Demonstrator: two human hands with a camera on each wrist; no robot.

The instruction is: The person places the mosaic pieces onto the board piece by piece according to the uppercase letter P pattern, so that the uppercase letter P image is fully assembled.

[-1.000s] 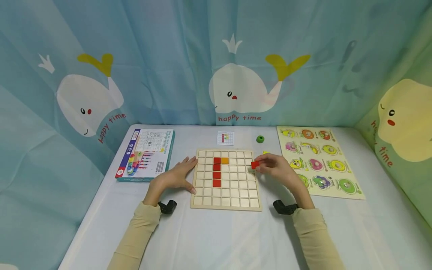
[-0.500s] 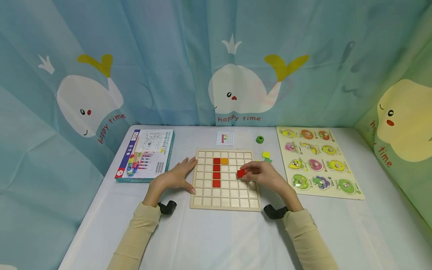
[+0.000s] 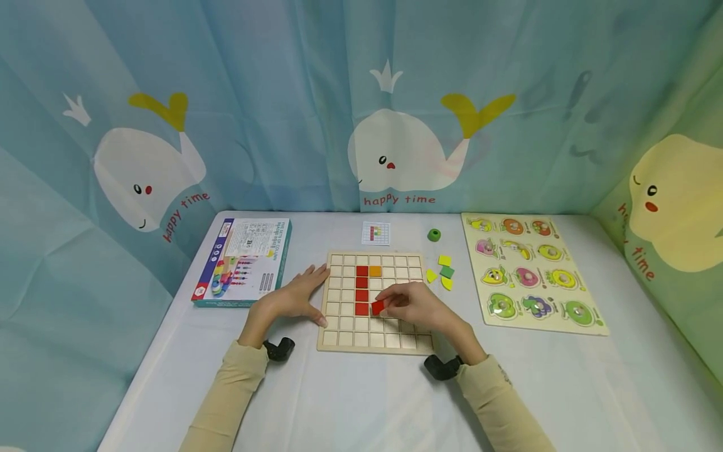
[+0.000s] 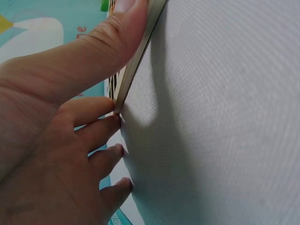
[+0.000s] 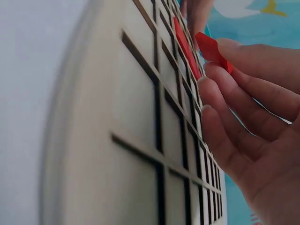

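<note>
A wooden grid board lies on the table with a column of red tiles in its cells and one orange tile beside the top red one. My right hand pinches a loose red tile between thumb and fingers. That tile is tilted over the board, just right of the column's lowest tile. My left hand rests along the board's left edge with fingers spread. In the left wrist view its thumb lies on the board's rim and the other fingertips touch the table cloth.
Right of the board lie yellow pieces and a green tile. A small pattern card and a green bead are behind it. A fruit puzzle board stands at right, a toy box at left.
My right hand has carried the red tile leftward and nearer, from the board's right edge to beside the red column. The loose yellow and green pieces are uncovered. My left hand stays put.
</note>
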